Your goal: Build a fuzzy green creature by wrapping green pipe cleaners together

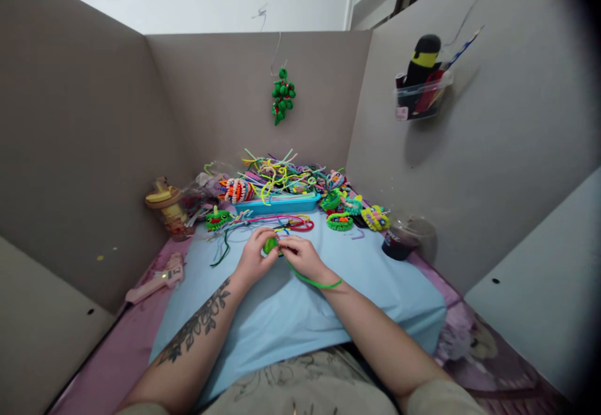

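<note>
Over the blue cloth, my two hands meet at a small bright green pipe-cleaner piece (270, 245). My left hand (256, 255) is closed around its left side. From the right, my right hand (305, 258) pinches at the piece, with bits of other colours by its fingertips. A long green pipe cleaner (312, 282) trails under my right hand to the wrist. What lies between the fingertips is partly hidden. Just beyond my hands are red-handled scissors (300, 223) and loose pipe cleaners (253, 220).
A blue tray (282, 204) heaped with pipe cleaners stands at the back. Fuzzy figures (339, 221) sit beside it. A pink glue gun (157, 280) lies left, a dark-filled cup (399, 246) stands right. Grey panels (253, 102) enclose the table.
</note>
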Available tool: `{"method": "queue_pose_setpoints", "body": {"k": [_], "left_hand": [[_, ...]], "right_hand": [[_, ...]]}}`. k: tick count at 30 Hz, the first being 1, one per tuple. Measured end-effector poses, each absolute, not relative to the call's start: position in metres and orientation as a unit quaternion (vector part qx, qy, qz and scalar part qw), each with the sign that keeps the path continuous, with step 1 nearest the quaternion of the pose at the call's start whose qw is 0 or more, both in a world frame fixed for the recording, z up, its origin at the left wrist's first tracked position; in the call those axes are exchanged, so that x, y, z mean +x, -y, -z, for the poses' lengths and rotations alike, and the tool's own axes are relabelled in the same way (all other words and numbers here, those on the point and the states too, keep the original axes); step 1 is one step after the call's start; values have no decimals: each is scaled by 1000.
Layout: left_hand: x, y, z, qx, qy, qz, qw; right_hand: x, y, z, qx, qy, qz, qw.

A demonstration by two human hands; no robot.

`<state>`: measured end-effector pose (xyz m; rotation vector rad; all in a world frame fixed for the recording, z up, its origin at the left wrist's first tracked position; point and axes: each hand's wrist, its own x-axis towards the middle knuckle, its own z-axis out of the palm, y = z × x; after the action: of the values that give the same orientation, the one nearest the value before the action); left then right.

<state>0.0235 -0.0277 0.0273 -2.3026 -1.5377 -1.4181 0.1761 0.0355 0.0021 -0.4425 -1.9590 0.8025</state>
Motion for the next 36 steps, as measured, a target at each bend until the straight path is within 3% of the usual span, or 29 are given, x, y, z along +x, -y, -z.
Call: {"method": "queue_pose_setpoints", "body": {"k": [8, 16, 24, 36], "left_hand": [[19, 27, -29, -717, 537, 440, 59], [14, 22, -22, -736, 541, 404, 49], [17, 21, -23, -732, 515, 446, 25], [23, 23, -22, -728, 508, 459, 24]], "right_hand": [[179, -39, 0, -156, 835, -250, 464], [178, -34, -6, -136, 817, -363, 427], [173, -42, 1, -242, 680, -513, 464], [174, -38, -1, -226, 745, -424, 463]]}}
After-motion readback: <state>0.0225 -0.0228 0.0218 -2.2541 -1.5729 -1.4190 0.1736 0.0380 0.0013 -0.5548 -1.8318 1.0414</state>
